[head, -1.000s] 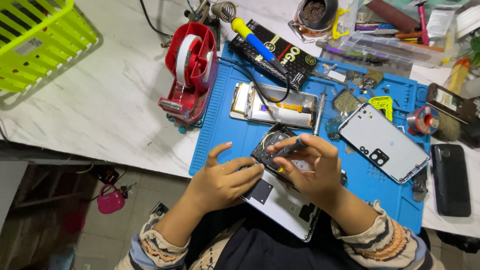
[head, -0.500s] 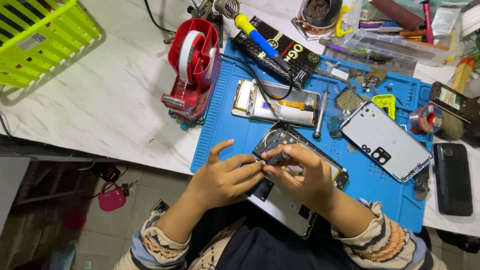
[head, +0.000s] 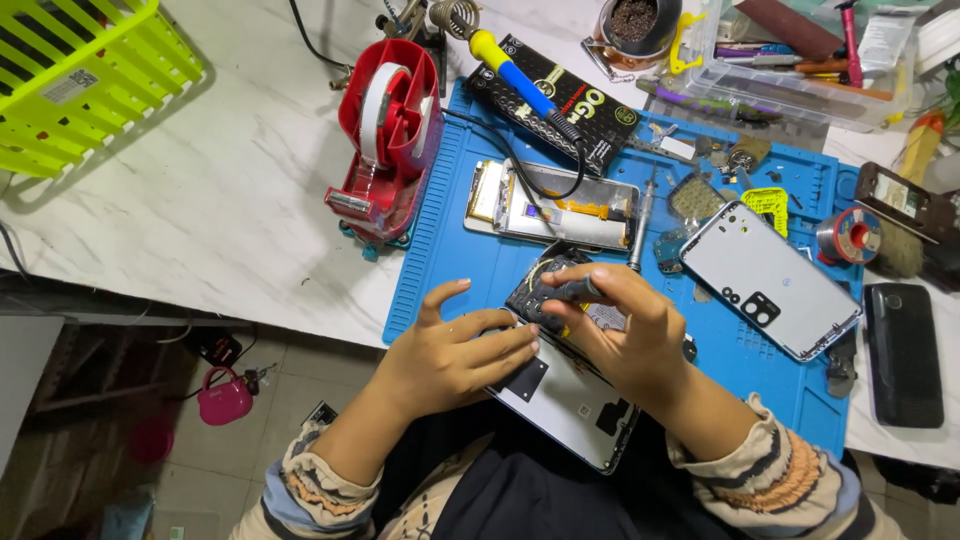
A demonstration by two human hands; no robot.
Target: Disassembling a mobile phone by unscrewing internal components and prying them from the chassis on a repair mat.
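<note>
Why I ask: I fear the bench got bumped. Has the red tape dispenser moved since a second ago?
No. The red tape dispenser sits at the left edge of the blue mat, near its top corner, as before.

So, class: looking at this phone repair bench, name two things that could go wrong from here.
The opened phone juts over the edge of the blue repair mat toward the lap, steadied only by the left hand; it might slip off. The right hand presses a dark tool into its exposed insides, so a slip could damage parts. Small loose parts on the mat could scatter.
</note>
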